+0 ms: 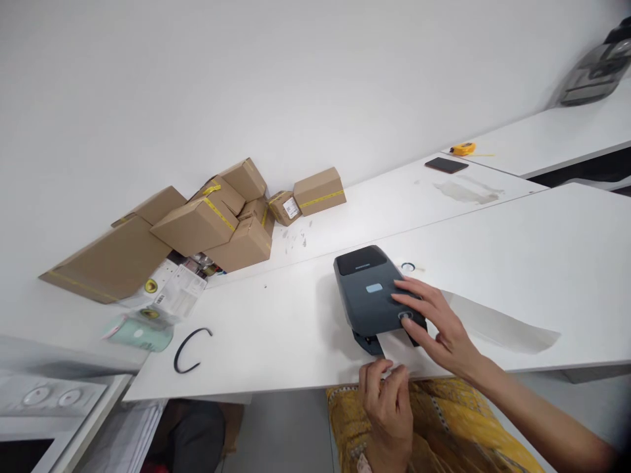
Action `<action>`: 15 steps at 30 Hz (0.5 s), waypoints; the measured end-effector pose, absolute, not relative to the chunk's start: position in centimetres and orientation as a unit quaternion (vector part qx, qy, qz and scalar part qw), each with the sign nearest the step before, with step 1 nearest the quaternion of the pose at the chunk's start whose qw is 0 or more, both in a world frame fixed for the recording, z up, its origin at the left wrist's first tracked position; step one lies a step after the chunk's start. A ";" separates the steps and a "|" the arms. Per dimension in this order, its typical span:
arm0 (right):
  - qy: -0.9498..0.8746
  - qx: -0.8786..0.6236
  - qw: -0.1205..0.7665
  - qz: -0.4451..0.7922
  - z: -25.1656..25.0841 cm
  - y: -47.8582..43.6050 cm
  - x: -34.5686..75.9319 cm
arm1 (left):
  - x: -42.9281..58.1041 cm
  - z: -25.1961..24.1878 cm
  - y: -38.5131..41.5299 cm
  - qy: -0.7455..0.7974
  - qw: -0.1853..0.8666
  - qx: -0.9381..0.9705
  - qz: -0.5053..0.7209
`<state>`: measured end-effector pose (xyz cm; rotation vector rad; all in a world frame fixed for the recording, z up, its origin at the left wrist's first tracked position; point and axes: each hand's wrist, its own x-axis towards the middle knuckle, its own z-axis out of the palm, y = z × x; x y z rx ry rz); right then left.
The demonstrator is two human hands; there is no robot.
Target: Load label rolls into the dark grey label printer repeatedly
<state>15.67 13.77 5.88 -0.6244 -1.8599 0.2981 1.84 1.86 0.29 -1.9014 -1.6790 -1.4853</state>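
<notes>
A dark blue-grey label printer point(365, 295) sits near the front edge of the white table, a white paper strip point(397, 345) showing at its front slot. My left hand point(387, 410) is closed in a pinch at the lower end of that strip, the fingertips partly covering it. Resting on the printer's lid, my right hand point(441, 328) has its fingers spread, with the thumb at the round button point(405, 316). Beyond the right hand, a long pale strip of backing paper point(503, 325) lies on the table. A small ring-shaped item point(407, 267) is just behind the printer.
Cardboard boxes point(236, 217) are piled at the back left, beside plastic-wrapped packets point(177, 289) and a mint-green pouch point(140, 333). A black headband point(190, 351) lies front left. Farther right are a dark phone point(446, 165) and a yellow tape measure point(463, 150).
</notes>
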 end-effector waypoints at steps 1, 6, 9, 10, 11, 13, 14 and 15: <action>-0.786 -0.267 0.544 0.118 4.9 13.3 15.8 | 1.9 0.2 1.9 -0.568 0.103 -0.643 -0.503; -0.759 -0.295 0.566 0.127 1.9 12.3 15.6 | 1.9 0.0 2.0 -0.567 0.103 -0.646 -0.500; -0.697 -0.346 0.597 0.196 1.2 12.4 14.7 | 1.5 -0.2 1.6 -0.561 0.095 -0.651 -0.503; -0.664 -0.372 0.605 0.235 1.1 12.4 14.3 | 1.3 -0.1 1.5 -0.558 0.087 -0.653 -0.505; -0.624 -0.398 0.610 0.282 1.0 12.4 14.0 | 1.1 -0.1 1.4 -0.559 0.071 -0.652 -0.507; -0.538 -0.445 0.600 0.391 0.7 12.3 13.4 | 0.7 0.3 1.4 -0.583 0.020 -0.617 -0.529; -0.501 -0.461 0.585 0.441 0.6 12.3 13.2 | 0.6 0.7 1.6 -0.606 -0.023 -0.576 -0.548; -0.473 -0.471 0.568 0.481 0.5 12.2 13.1 | 0.5 1.1 2.0 -0.631 -0.078 -0.523 -0.568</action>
